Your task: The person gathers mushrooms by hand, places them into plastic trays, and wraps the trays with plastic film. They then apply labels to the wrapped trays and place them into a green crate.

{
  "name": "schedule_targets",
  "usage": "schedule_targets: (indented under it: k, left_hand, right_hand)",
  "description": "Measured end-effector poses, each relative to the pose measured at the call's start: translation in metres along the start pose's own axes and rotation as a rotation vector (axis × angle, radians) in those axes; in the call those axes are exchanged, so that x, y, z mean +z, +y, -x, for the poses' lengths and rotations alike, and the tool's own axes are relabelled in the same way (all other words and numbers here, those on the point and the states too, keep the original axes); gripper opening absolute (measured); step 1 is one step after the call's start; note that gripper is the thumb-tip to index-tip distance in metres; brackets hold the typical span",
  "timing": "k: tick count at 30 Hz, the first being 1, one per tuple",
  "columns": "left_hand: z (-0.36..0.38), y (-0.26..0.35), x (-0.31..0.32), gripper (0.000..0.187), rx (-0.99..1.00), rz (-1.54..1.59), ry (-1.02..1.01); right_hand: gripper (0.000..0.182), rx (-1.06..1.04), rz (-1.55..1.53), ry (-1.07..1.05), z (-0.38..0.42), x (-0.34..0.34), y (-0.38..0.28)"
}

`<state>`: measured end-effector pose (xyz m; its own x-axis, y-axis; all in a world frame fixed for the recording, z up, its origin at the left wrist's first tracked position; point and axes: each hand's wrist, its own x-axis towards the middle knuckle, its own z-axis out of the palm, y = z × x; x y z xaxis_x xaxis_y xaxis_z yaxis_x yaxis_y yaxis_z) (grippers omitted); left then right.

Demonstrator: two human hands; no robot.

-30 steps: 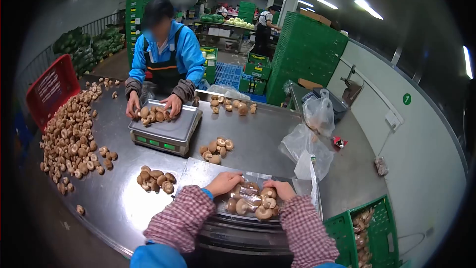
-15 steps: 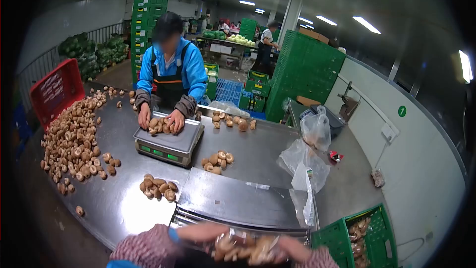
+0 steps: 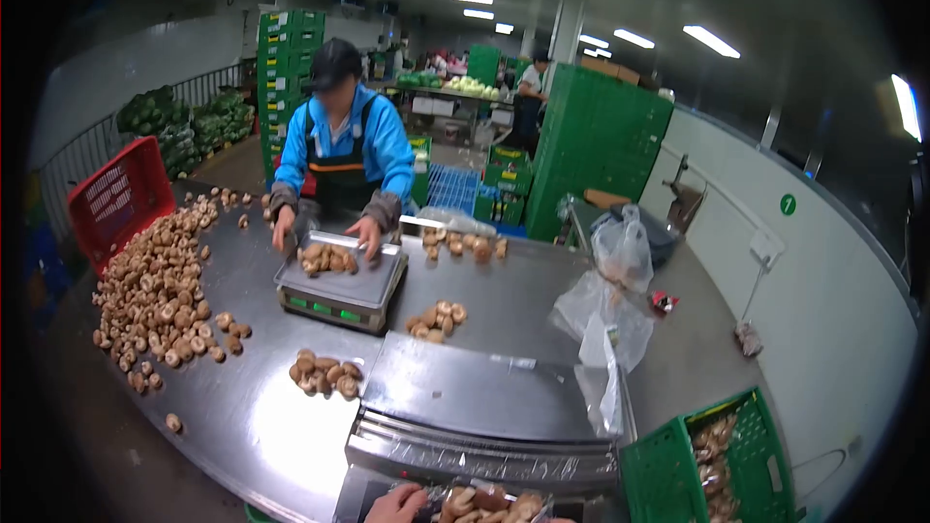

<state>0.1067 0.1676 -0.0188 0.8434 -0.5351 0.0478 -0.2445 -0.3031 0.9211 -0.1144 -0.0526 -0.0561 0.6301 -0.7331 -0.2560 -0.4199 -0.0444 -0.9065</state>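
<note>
At the bottom edge, a film-wrapped pack of mushrooms (image 3: 489, 504) sits just in front of the wrapping machine (image 3: 475, 446). My left hand (image 3: 397, 505) is at the pack's left end, its fingers bent and pressed together against it. Of my right hand (image 3: 560, 520) only a sliver shows by the pack's right end; its fingers are cut off by the frame. Two small groups of loose mushrooms, a nearer one (image 3: 325, 374) and a farther one (image 3: 438, 320), lie on the steel table beyond the machine.
Across the steel table (image 3: 513, 295), a co-worker (image 3: 344, 140) has both hands by mushrooms on a scale (image 3: 341, 292). A large mushroom heap (image 3: 160, 291) spills from a red crate (image 3: 121, 199). Plastic bags (image 3: 605, 305) lie right; a green crate (image 3: 668, 470) holds mushroom packs.
The pack and my hands have moved lower, partly out of frame. My view has tilted slightly. The co-worker's hands have moved apart from the mushrooms on the scale.
</note>
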Motion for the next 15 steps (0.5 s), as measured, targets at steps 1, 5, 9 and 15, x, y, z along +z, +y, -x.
schedule_targets:
  k: [1,5,9,15]
  left_hand:
    - [0.003,-0.017,-0.001,0.019,0.095,-0.294,-0.119]
    - [0.000,-0.035,0.000,0.018,0.122,-0.208,0.030]
    - [0.002,-0.016,0.013,0.027,-0.222,0.384,0.318]
    - [0.088,-0.044,-0.036,0.022,-0.898,0.963,0.496]
  right_hand:
    - [0.027,-0.151,0.134,0.016,-0.003,-0.004,0.008]
    - [0.022,-0.151,0.387,0.011,0.003,0.001,-0.005]
    - [0.019,0.111,-0.321,0.277,0.006,0.016,-0.016]
    - [0.031,0.358,-0.370,-0.058,0.095,-0.048,0.057]
